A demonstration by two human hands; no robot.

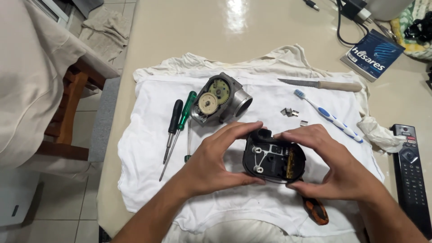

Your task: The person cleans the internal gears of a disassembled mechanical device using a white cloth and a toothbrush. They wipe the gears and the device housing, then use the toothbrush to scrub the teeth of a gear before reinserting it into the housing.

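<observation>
Black plastic cover (273, 157), oval, inner face up, showing white ribs and a brass-coloured contact strip: held at centre of view, raised just above a white cloth (148, 148) spread on the tabletop (180, 27).

Left hand (216, 162): grip closed on the cover's 9 o'clock edge, thumb beneath, fingers arched over the top rim.

Right hand (335, 166): grip closed on the cover's 3 o'clock edge, fingertips meeting the left near 12 o'clock.

Metal gear housing (220, 99): at 11 o'clock from the cover, lying open on the cloth, two toothed wheels exposed, round bore facing right.

Screwdrivers: black-handled (174, 118) and green-handled (186, 110), side by side at 9 o'clock.

Orange-handled tool (316, 211): at 5 o'clock, partly hidden under the right hand.

Toothbrush (328, 116), knife (321, 84) and small metal clips (290, 112): at 1 o'clock.

Remote control (411, 175): at 3 o'clock, off the cloth.

Handling note: the cover is judged best supported evenly by both rims, kept level, with fingers clear of the contact strip; loose clips are best left well apart from the work.
</observation>
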